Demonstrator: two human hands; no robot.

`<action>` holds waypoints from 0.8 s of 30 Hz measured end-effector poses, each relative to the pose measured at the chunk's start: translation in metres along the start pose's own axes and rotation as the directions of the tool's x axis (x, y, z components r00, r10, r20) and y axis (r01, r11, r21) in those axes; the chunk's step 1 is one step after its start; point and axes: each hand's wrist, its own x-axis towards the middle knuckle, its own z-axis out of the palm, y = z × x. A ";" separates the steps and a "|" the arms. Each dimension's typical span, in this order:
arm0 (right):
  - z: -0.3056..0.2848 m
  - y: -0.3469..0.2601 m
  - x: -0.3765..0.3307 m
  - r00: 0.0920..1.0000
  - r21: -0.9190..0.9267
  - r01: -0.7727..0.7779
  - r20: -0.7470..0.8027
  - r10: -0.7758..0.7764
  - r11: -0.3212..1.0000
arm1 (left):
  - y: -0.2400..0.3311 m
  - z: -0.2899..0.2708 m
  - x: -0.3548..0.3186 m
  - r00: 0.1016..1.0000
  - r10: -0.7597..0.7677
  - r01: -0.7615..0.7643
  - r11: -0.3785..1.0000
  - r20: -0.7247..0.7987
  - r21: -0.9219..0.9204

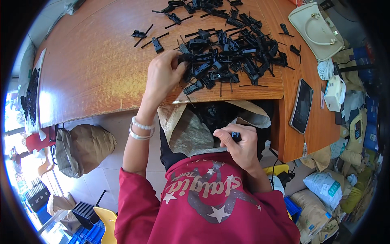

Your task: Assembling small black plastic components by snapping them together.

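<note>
A heap of small black plastic parts [243,44] with thin stick-like arms lies at the far side of the wooden table [93,69]. At the heap's near left edge, the thumb and fingers of my left hand [162,75] are closed on one of the black parts, mostly hidden among the others. My right hand [241,148] is curled around another small black part [235,136], whose end shows between thumb and fingers. Below it an open woven sack [187,134] rests at my lap, with black parts visible inside.
On the table's right side lie a phone [302,105], a white box-shaped device [334,93] and a cream handbag [317,30]. A filled brown sack [85,150] stands on the floor at left. A yellow chair [106,223] and several bags [325,189] surround me.
</note>
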 end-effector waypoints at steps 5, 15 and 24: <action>0.000 0.012 0.006 0.904 0.432 -0.397 0.034 0.426 0.809 | 0.039 -0.008 -0.040 0.988 -0.152 0.140 0.959 -0.029 -0.245; -0.009 0.023 0.020 0.964 0.457 -0.264 0.147 0.220 0.850 | 0.056 -0.009 -0.104 0.935 0.158 0.062 0.808 0.316 -0.586; -0.018 0.030 0.023 0.979 0.282 0.151 0.088 -0.182 0.947 | 0.072 -0.014 -0.108 0.758 -0.025 0.632 0.279 0.652 -0.723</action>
